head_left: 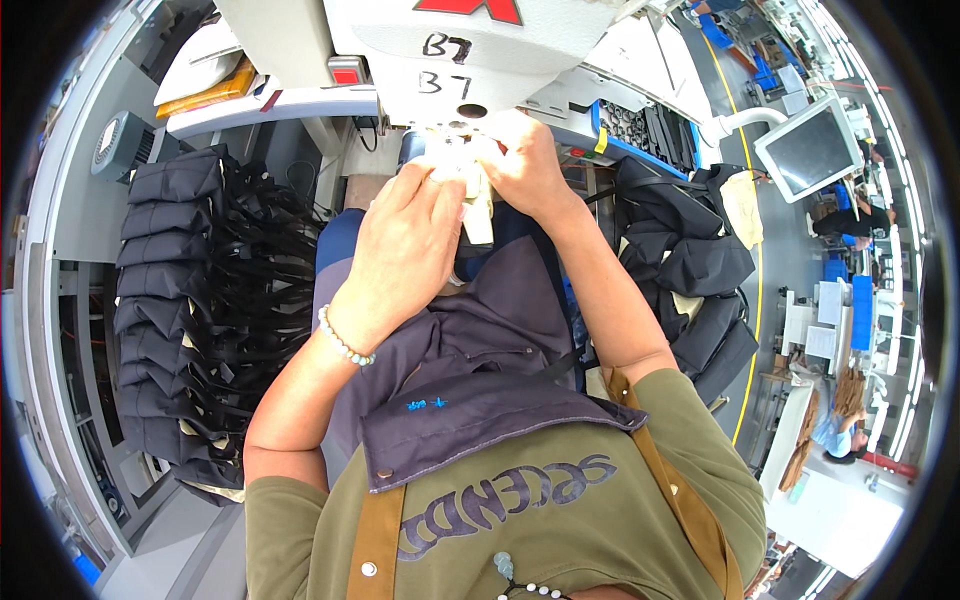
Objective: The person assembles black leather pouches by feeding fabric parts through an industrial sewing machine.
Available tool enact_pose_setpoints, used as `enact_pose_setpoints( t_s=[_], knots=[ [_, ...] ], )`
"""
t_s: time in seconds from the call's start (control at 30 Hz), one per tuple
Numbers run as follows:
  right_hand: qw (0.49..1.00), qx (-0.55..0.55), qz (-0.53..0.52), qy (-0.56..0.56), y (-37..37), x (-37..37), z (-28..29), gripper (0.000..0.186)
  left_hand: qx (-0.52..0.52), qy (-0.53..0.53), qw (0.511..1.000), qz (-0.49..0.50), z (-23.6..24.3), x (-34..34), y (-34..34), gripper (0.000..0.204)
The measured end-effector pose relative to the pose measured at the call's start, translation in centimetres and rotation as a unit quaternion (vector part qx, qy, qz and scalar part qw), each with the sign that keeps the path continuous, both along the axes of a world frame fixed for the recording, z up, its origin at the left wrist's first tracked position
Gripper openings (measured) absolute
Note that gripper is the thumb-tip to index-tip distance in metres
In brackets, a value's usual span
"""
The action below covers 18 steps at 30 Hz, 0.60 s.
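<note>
Both my hands meet under the head of a white industrial machine (400, 45), which looks like a sewing machine. Between them hangs a small pale-yellow piece of cloth (479, 210) with a dark lower end. My left hand (402, 240), a bead bracelet at its wrist, has its fingers bent and pressed together on the cloth's left side. My right hand (528, 170) pinches the cloth higher up, close to the machine head. Bright glare and my fingers hide the fingertips and the spot beneath the machine.
Folded black fabric bags with dangling straps (165, 300) are stacked at my left. More black bags (690, 265) lie heaped at my right, beside a blue-edged tray (598, 125) of dark parts. A screen on an arm (808, 150) stands farther right. Other people sit beyond a yellow floor line.
</note>
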State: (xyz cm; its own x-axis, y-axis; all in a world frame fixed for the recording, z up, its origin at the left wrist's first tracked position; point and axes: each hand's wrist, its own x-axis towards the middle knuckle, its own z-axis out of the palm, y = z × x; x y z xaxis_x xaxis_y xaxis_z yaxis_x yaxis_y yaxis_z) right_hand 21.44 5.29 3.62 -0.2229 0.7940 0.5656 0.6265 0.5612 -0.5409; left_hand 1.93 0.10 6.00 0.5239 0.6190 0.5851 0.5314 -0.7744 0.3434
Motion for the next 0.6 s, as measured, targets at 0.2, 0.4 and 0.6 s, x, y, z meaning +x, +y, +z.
enact_pose_setpoints(
  t_s=[0.2, 0.4, 0.6],
  knots=[
    [0.999, -0.012, 0.009, 0.035, -0.5, -0.3, 0.2, 0.015, -0.003, 0.009, 1.0, 0.003, 0.0, 0.0, -0.1, 0.024],
    [0.998, -0.022, 0.019, 0.064, -0.3, -0.3, -0.1, 0.014, -0.01, -0.016, 1.0, -0.02, -0.2, -0.2, -0.1, 0.024],
    [0.991, 0.123, 0.047, -0.029, 2.0, 0.5, -1.6, 0.011, 0.058, 0.004, 0.998, -0.015, 0.2, -0.7, 0.5, 0.021]
  ],
)
